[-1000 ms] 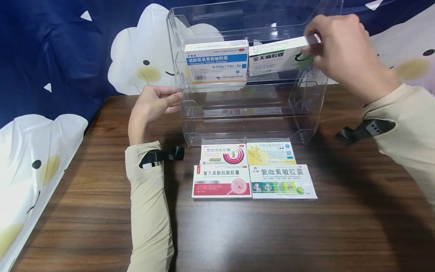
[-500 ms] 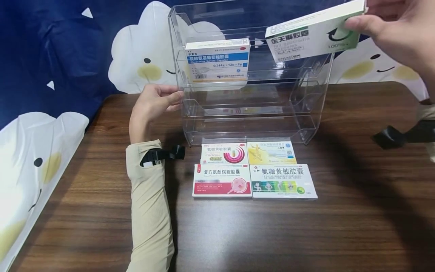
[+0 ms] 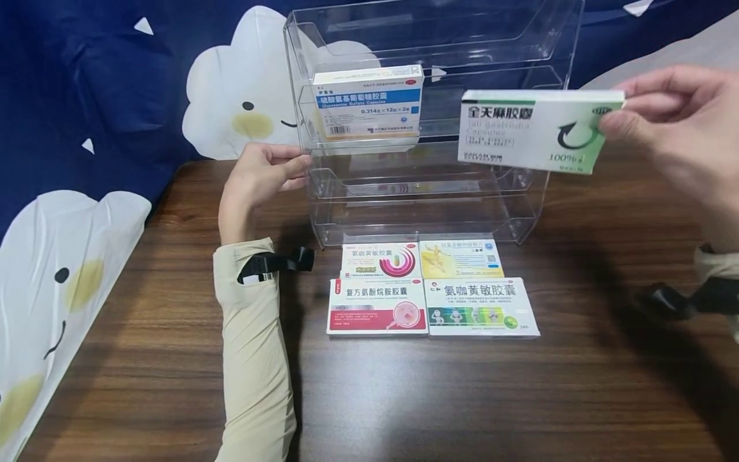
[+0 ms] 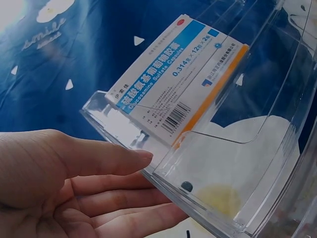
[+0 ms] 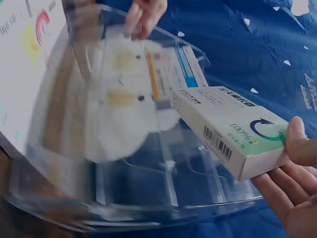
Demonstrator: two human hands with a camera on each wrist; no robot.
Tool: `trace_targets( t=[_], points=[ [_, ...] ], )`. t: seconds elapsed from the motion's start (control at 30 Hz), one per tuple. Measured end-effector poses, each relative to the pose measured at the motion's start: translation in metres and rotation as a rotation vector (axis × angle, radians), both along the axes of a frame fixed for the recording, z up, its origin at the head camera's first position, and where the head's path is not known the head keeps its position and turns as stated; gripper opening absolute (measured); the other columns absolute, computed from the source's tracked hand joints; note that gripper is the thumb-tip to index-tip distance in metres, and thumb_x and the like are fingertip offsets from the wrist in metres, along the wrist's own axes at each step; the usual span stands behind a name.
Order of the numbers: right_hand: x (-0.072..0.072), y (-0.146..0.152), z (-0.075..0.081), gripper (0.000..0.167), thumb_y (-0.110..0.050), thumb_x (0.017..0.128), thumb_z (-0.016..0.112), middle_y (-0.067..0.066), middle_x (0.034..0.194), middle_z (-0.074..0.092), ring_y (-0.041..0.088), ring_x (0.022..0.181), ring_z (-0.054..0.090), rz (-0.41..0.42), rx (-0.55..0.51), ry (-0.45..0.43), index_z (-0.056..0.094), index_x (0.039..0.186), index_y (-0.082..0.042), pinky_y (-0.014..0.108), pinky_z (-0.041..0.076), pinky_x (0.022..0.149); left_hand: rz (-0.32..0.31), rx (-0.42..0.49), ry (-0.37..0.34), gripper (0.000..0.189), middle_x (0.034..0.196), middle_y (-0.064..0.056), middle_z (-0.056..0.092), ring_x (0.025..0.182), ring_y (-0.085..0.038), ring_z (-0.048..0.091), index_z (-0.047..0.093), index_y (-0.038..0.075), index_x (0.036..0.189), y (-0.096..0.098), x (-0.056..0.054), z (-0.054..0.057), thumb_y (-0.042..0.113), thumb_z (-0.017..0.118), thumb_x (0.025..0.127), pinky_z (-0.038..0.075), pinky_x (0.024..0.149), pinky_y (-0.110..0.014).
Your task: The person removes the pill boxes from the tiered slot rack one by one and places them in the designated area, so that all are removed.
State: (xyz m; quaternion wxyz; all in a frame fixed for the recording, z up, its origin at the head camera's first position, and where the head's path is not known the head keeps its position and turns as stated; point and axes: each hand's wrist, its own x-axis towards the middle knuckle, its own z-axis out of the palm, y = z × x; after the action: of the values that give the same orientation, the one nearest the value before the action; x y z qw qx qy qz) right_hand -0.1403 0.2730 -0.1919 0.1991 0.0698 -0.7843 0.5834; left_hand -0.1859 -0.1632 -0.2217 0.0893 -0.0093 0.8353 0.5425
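My right hand (image 3: 693, 128) pinches the right end of a white and green medicine box (image 3: 531, 131) between thumb and fingers. The box is held in front of a clear plastic tiered rack (image 3: 427, 221), its printed face toward me. At the rack's left side, my left hand (image 3: 260, 176) grips the side wall with thumb and fingers. A white and blue medicine box (image 3: 369, 106) stands upright on the rack's upper tier, at the left. It also shows close above the left thumb (image 4: 109, 157) in the left wrist view.
Four-sided rows of flat boxes lie before the rack: a pink-ringed box (image 3: 378, 262), a yellow box (image 3: 462, 260), a red and white box (image 3: 378, 308) and a green-striped box (image 3: 482, 308). They rest on a brown wooden table (image 3: 404, 398). A blue cloud-patterned cloth (image 3: 133, 96) hangs behind.
My right hand has lifted the white and green box out of the rack's upper tier, to the right, then lowered it in front of the rack. My left hand stays put.
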Motion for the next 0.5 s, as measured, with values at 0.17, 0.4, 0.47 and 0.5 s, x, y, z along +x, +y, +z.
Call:
trace_targets(
  t=[0.17,0.4,0.47,0.5],
  points=[
    [0.027,0.000,-0.023,0.022,0.012,0.078,0.073,-0.001,0.080,0.074,0.004,0.073,0.070,0.065,-0.183,-0.093,0.072,0.095,-0.002,0.008,0.052,0.064,0.001,0.016,0.000,0.039,0.127,-0.019,0.060,0.086,-0.005,0.068,0.058,-0.004,0.129,0.002,-0.001,-0.001,0.015,0.062,0.096,0.055,0.087,-0.022],
    [0.049,0.003,-0.051,0.021,0.010,0.081,0.072,-0.002,0.080,0.075,0.004,0.070,0.070,0.113,-0.077,-0.209,0.072,0.097,-0.002,0.011,0.055,0.060,0.000,-0.004,-0.001,0.040,0.127,-0.018,0.061,0.087,-0.006,0.069,0.058,-0.002,0.130,0.001,0.000,-0.001,0.017,0.062,0.096,0.054,0.091,-0.025],
    [0.055,0.001,-0.057,0.021,0.010,0.082,0.071,-0.004,0.080,0.074,0.005,0.070,0.070,0.097,-0.002,-0.243,0.073,0.097,-0.006,0.012,0.055,0.061,-0.004,-0.022,-0.002,0.041,0.128,-0.017,0.061,0.089,-0.008,0.069,0.057,-0.002,0.131,0.000,0.001,0.000,0.018,0.063,0.096,0.052,0.095,-0.027],
    [0.059,0.000,-0.060,0.022,0.008,0.083,0.070,-0.006,0.081,0.074,0.004,0.070,0.070,0.079,0.052,-0.265,0.074,0.097,-0.010,0.012,0.055,0.061,-0.007,-0.035,-0.001,0.042,0.128,-0.017,0.061,0.090,-0.009,0.069,0.057,-0.001,0.132,-0.001,0.001,0.001,0.019,0.063,0.096,0.052,0.097,-0.029]
  ],
)
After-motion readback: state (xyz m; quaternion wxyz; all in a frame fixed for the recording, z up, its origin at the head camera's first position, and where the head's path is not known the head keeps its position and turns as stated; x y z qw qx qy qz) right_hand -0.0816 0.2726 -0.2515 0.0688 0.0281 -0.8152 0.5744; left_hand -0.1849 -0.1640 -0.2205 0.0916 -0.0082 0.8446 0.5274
